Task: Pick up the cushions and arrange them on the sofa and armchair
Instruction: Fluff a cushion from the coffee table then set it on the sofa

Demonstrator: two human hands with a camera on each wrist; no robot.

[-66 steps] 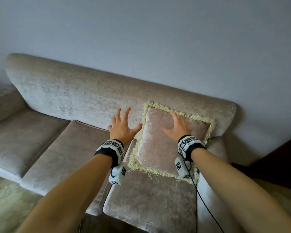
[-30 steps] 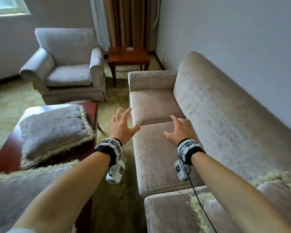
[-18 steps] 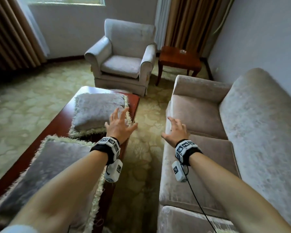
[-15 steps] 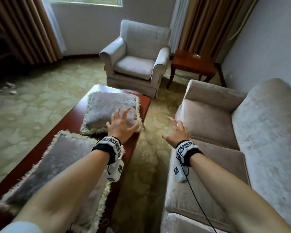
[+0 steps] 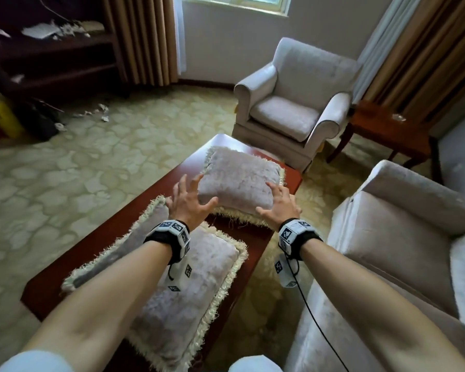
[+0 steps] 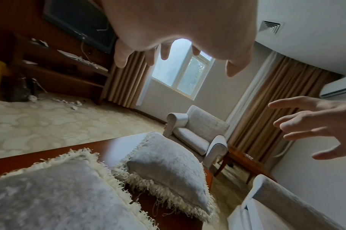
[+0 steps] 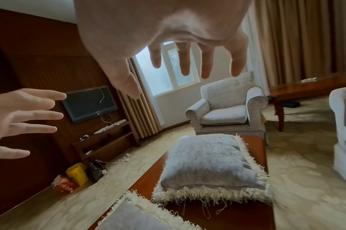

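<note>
Wrist views alone show a TV (image 7: 89, 103). Two cushions: near cushion (image 5: 177, 288), far cushion (image 5: 238, 181), on the counter (image 5: 113, 232). Left grip (image 5: 187, 204) and right grip (image 5: 278, 204) spread wide, holding nothing.

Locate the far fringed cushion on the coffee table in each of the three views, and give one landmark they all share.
Head view: the far fringed cushion lies at centre, between both spread hands, on the coffee table.
Left wrist view: the cushion sits lower centre, beyond the near cushion.
Right wrist view: the cushion sits lower centre-right.
Shared landmark: the armchair stands behind it in all three.
</note>
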